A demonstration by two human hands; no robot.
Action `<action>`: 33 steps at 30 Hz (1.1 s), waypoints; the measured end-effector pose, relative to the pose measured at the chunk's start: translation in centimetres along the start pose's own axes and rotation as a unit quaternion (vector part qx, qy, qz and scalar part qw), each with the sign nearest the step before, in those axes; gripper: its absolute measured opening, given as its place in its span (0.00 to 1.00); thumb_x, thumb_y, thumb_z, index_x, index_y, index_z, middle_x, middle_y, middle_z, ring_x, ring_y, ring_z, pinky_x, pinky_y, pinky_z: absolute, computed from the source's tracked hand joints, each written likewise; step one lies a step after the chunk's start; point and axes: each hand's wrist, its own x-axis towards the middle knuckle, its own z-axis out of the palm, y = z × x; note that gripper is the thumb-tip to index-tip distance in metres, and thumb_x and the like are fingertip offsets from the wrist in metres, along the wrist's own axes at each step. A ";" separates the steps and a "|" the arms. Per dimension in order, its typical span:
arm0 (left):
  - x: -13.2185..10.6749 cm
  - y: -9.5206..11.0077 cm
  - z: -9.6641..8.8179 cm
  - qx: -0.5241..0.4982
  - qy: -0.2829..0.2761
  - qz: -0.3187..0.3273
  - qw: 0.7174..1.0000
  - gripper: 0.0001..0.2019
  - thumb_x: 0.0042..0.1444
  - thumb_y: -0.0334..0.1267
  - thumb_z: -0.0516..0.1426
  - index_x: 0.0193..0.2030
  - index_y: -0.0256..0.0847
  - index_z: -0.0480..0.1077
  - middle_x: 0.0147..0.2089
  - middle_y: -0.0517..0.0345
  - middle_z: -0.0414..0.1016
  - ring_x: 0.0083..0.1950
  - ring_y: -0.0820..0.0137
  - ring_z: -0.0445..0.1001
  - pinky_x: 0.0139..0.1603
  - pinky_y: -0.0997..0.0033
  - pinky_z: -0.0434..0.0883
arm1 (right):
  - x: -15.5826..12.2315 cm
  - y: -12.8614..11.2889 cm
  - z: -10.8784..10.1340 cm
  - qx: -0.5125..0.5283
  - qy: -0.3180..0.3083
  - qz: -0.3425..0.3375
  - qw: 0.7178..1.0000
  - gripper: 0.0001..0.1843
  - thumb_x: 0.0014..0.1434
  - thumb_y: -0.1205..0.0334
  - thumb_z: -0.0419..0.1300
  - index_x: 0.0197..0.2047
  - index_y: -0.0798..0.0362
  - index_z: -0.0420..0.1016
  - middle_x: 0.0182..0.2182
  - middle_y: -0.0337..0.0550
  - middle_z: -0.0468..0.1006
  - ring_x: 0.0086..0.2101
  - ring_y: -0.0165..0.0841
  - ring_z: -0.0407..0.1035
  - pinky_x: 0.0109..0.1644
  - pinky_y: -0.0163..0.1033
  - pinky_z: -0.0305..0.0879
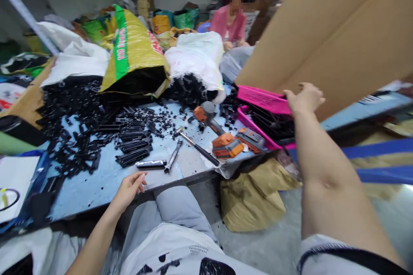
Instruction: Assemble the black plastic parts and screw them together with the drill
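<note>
My left hand (129, 189) rests at the table's front edge, its fingers loosely bent and apart with nothing visible in them. Just beyond it lie a shiny black strip-shaped part (151, 164) and a metal wrench (173, 156). My right hand (306, 99) is stretched out to the right, thumb and fingers apart, beside the rim of a pink plastic basket (264, 99) and in front of a large cardboard sheet (325, 38). Long black parts (271, 122) fill the basket. Whether the fingertips touch the cardboard is hard to see. An orange-and-grey cordless power tool (214, 131) and a hammer-like tool (200, 148) lie between my hands.
Black plastic parts (77, 124) are heaped across the blue table (77, 191). A yellow-green sack (135, 51) and white sacks (195, 53) stand behind them. A spare battery (251, 139) sits beside the power tool. A brown sack (254, 197) hangs below. Another person (229, 23) sits opposite.
</note>
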 end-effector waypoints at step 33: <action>19.1 1.1 -12.7 0.449 0.238 -0.027 0.861 0.17 0.53 0.28 0.55 0.51 0.26 0.65 0.45 0.34 0.72 0.50 0.53 0.72 0.50 0.59 0.67 | -41.8 -23.7 -3.0 0.256 -0.663 -0.371 0.598 0.28 0.66 0.47 0.42 0.65 0.48 0.54 0.61 0.46 0.62 0.58 0.38 0.60 0.59 0.44 0.58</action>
